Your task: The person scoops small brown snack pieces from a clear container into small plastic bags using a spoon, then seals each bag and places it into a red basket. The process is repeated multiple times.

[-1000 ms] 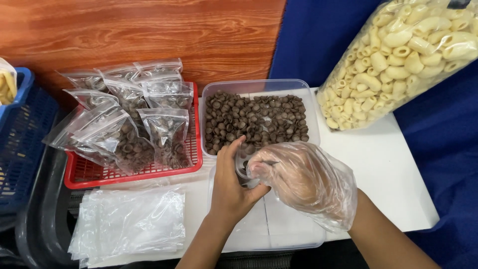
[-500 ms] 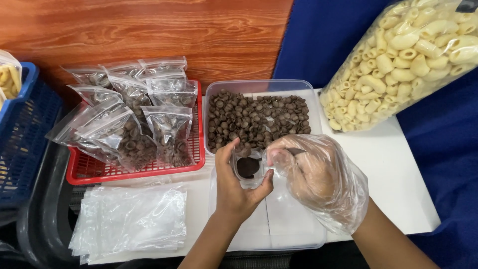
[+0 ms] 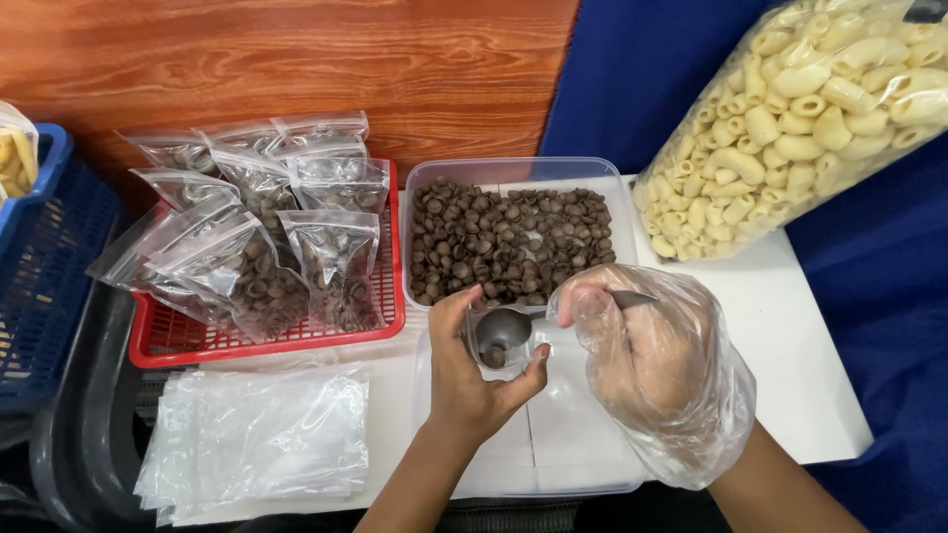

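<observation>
My left hand (image 3: 466,380) holds a small clear bag (image 3: 491,347) open in front of me, with a few brown pieces at its bottom. My right hand (image 3: 647,355), covered by a loose clear plastic glove, grips a metal spoon (image 3: 515,324) whose bowl sits at the bag's mouth. Just beyond both hands is a clear tub (image 3: 425,178) full of brown chocolate-coloured snack pieces (image 3: 509,237).
A red basket (image 3: 197,347) on the left holds several filled clear bags. A stack of empty clear bags (image 3: 252,439) lies near the front left. A large bag of pale curled snacks (image 3: 810,118) stands right. A blue crate (image 3: 39,276) sits far left.
The spoon has tipped into the small bag's mouth and its brown pieces have dropped in. My right hand shifted slightly right; the left hand stays on the bag.
</observation>
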